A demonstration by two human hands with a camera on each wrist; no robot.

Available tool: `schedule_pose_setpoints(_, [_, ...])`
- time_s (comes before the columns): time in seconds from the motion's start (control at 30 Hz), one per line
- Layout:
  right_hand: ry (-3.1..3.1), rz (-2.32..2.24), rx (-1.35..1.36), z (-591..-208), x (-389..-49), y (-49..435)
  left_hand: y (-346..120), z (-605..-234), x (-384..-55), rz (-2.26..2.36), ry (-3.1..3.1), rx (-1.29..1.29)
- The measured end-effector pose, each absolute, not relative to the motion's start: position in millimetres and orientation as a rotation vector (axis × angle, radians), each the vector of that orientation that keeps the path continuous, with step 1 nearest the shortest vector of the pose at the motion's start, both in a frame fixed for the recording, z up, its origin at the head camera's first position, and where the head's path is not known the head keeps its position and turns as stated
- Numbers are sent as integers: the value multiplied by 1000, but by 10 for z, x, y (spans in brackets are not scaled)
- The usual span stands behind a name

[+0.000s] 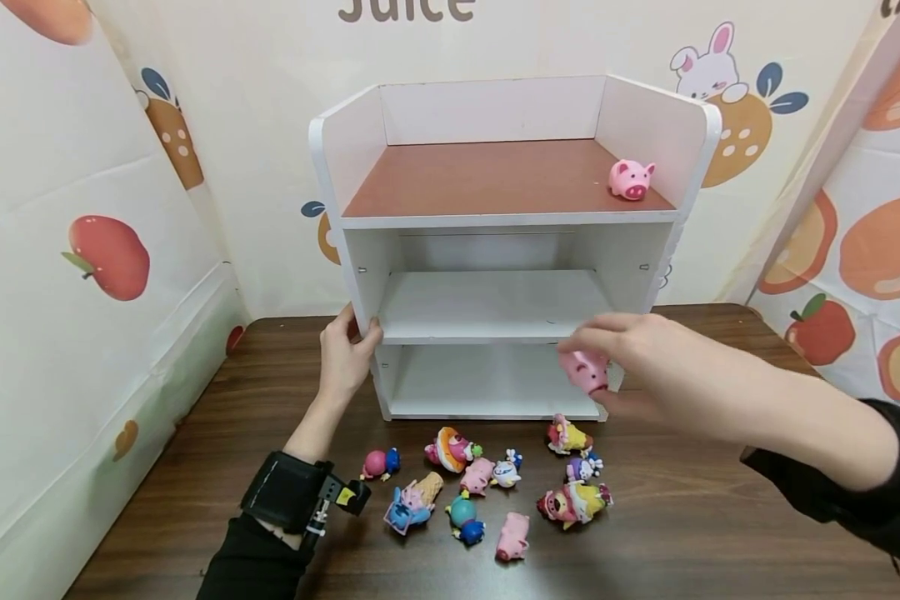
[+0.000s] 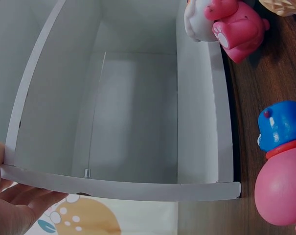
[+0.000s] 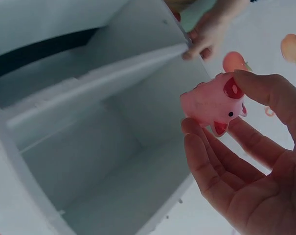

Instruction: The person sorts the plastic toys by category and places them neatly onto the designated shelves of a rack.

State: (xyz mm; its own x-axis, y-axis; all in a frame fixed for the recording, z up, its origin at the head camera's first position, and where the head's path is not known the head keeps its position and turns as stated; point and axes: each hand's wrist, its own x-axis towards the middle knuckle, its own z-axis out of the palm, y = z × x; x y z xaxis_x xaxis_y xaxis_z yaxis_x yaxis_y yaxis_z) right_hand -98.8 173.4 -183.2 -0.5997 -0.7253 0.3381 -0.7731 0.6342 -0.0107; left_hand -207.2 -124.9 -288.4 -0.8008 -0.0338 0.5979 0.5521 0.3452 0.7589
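Observation:
A small pink toy pig [image 3: 209,103] is pinched between the thumb and fingers of my right hand [image 1: 637,367], in front of the lower compartments of a white shelf unit [image 1: 495,340] at its right side. My left hand [image 1: 342,354] grips the unit's left side panel, with the thumb at the front edge and the fingers round the outside. Another pink toy pig [image 1: 631,179] stands on the brown top shelf [image 1: 487,179], near the right wall. On the table before the unit lie two more pink pigs, one a loose pig [image 1: 513,536] closest to me.
Several toy figures lie on the dark wooden table [image 1: 690,517]: a pink-and-blue figure [image 1: 380,463], a figure with an ice-cream cone [image 1: 412,502], a teal-and-blue figure [image 1: 465,518] and a bear in yellow [image 1: 573,503]. Fruit-printed sheets [image 1: 105,350] line the back and sides.

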Motion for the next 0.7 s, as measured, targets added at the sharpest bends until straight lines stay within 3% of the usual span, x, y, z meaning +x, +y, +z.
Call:
schedule_pose_setpoints(0.33, [-2539,159,1256,-1451,-1190,1572,-1246,-2869,-2052,-1463,-2100,-443])
schedule_pose_setpoints(0.7, [-2589,73,1113,-1058,-1492,1537,-1254,-2879,-2063,-1496,-2077,-458])
